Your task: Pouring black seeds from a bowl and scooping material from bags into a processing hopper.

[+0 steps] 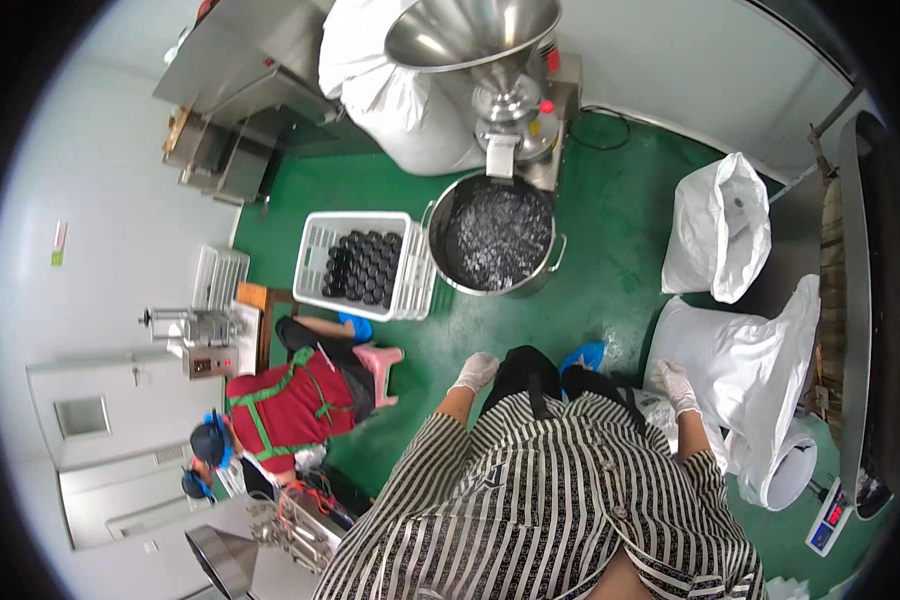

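My left hand (476,372), in a translucent white glove, hangs beside my legs with loosely bent fingers apart and nothing visible in it. My gloved right hand (674,386) is by a large white sack (720,345), fingers slightly bent; whether it touches the sack is unclear. Ahead of my feet stands a steel pot (440,240) of glossy dark contents, under the spout of a steel grinding machine (515,110) with a wide funnel. Left of the pot, white plastic crates (311,255) hold several black round containers.
A co-worker in red (280,405) is at left by a pink stool (380,373) and a bench machine (205,355). An open white sack (700,240), a long steel trough (855,290) and a scale (830,520) line the right. The green floor (440,335) runs between.
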A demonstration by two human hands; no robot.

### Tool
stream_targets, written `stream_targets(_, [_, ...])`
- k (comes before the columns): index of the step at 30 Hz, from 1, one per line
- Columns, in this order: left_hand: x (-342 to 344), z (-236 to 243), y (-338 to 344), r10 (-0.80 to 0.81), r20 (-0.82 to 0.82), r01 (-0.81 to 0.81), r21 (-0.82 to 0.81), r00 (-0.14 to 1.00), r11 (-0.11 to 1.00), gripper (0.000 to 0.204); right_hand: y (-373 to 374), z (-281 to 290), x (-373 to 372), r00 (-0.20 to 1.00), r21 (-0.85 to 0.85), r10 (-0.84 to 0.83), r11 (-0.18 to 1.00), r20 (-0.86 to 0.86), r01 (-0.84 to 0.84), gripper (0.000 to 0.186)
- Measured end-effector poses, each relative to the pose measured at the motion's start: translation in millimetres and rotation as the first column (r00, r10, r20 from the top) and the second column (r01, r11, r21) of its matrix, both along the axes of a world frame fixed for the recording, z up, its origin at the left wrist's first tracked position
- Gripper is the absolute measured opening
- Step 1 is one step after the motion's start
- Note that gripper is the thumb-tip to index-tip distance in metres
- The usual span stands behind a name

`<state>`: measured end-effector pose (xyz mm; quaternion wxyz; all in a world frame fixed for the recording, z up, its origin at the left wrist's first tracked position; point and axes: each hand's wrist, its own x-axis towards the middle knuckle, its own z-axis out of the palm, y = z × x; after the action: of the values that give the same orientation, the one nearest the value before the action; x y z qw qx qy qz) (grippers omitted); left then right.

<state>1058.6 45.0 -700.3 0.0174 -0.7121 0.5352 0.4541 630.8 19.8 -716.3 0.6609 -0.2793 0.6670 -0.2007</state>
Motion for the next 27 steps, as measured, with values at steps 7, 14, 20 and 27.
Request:
stream_targets(7, [-39.3, -25.1, -106.6, -0.086, -0.161, 0.085, -0.014, 0.983, 0.996, 0.035, -17.6, -4.5, -19.9, 0.952, 0.017, -0.304, 0.953, -0.024, 0.304, 0.03])
stream_targets(14, [-60.9, -58.8, -218.7, -0.386, -0.202, 0.404, 0.059, 0.9, 0.913, 0.036, 63.7, -53.7, -42.4, 0.526, -0.063, 0.304, 0.82, -0.794, -0.569, 0.033])
stream_targets(20, [-136.5, -8.9, -305.0, -0.309, -0.323, 0.381, 0.19, 0.895, 0.905, 0.048, 7.8, -6.1, -1.6, 0.775, 0.004, -0.452, 0.863, -0.441, 0.506, 0.035])
stream_targets(27, [-325.3, 30.5, -376.2, -0.517, -0.363, 0.511, -0.123, 0.775, 0.851, 0.042, -54.9, -19.8, -13.1, 0.804, -0.073, -0.372, 0.92, -0.464, 0.384, 0.054])
